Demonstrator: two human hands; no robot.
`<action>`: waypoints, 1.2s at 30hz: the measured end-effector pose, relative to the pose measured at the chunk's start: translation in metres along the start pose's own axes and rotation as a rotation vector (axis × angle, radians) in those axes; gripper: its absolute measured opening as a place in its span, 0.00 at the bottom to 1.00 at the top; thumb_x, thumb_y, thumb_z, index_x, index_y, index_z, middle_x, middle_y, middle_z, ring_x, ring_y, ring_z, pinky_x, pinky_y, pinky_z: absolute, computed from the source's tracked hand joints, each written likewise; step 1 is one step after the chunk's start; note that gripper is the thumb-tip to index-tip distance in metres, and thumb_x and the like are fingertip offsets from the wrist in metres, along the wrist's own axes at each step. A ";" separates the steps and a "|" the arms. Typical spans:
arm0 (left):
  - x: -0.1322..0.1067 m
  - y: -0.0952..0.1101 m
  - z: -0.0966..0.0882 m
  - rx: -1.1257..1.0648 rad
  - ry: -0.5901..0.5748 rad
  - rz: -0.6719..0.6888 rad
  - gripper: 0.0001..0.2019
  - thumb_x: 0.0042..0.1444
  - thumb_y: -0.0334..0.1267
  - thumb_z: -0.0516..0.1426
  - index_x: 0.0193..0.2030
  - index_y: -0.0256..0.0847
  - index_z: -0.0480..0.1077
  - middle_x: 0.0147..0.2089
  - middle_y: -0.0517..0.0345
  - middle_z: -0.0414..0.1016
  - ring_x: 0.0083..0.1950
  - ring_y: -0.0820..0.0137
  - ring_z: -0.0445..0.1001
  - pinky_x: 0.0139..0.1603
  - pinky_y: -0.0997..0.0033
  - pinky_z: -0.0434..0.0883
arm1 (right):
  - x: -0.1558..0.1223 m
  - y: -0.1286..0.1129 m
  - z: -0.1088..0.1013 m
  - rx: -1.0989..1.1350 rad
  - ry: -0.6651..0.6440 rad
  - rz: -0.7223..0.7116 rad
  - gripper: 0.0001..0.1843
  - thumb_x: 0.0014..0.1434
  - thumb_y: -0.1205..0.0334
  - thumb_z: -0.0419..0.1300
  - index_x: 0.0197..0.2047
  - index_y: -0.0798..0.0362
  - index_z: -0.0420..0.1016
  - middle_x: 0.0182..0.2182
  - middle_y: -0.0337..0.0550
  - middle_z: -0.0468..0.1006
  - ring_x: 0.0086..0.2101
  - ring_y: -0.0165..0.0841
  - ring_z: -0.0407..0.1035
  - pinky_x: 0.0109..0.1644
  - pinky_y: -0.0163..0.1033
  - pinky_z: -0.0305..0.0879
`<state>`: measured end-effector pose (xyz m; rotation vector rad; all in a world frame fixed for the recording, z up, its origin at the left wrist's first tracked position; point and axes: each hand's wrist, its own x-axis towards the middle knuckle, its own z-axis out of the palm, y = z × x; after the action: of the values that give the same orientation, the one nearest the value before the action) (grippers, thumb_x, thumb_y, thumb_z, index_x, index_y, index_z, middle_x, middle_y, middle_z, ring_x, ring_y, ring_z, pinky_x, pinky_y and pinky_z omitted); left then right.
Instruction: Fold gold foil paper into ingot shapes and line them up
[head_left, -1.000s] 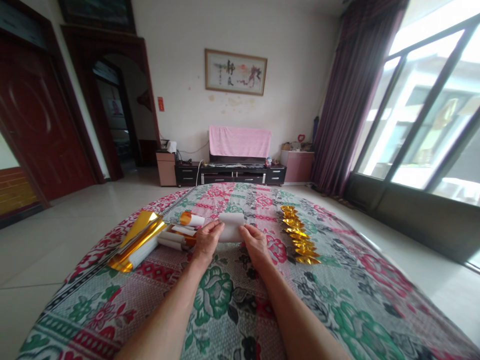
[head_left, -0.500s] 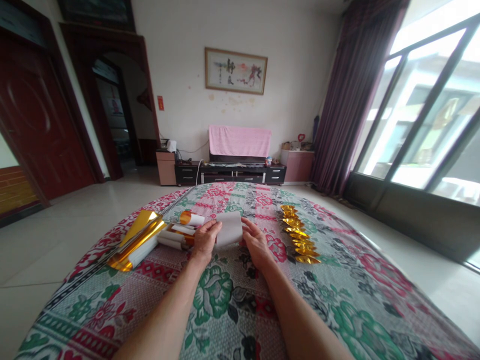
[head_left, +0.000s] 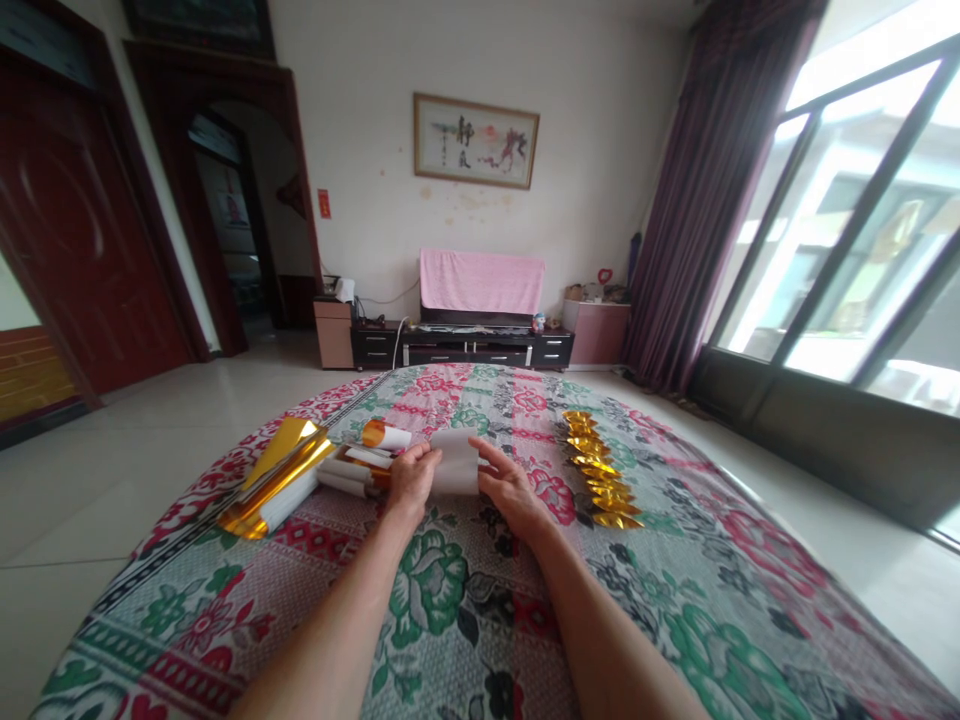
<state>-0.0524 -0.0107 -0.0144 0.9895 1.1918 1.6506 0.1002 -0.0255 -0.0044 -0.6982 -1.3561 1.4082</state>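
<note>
The left fingers (head_left: 421, 464) pinch the left edge of a white sheet (head_left: 455, 465). The right fingers (head_left: 489, 458) lie stretched along its right edge, and it is unclear whether they grip it. The sheet stands on end, long axis upright, top curled, blank face toward the person. Left of the sheet lie gold foil (head_left: 277, 475) and rolls (head_left: 360, 463), and right of it a row of gold folds (head_left: 600, 476). All are on a floral-clothed bench (head_left: 450, 610) over a tiled floor (head_left: 112, 480).

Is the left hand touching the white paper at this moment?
Touching. The head view shows the left hand gripping the left edge of the white paper, with no gap visible between them.
</note>
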 end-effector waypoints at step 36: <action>-0.015 0.013 0.003 -0.059 -0.279 -0.072 0.23 0.41 0.42 0.62 0.46 0.41 0.72 0.34 0.56 0.76 0.36 0.67 0.73 0.32 0.73 0.66 | 0.009 0.011 -0.002 -0.127 0.366 -0.028 0.18 0.43 0.46 0.63 0.28 0.55 0.75 0.23 0.39 0.76 0.25 0.30 0.67 0.30 0.33 0.62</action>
<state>-0.0467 -0.0263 -0.0028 1.0867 0.9754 1.4291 0.0967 -0.0149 -0.0135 -0.9652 -1.1652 1.1126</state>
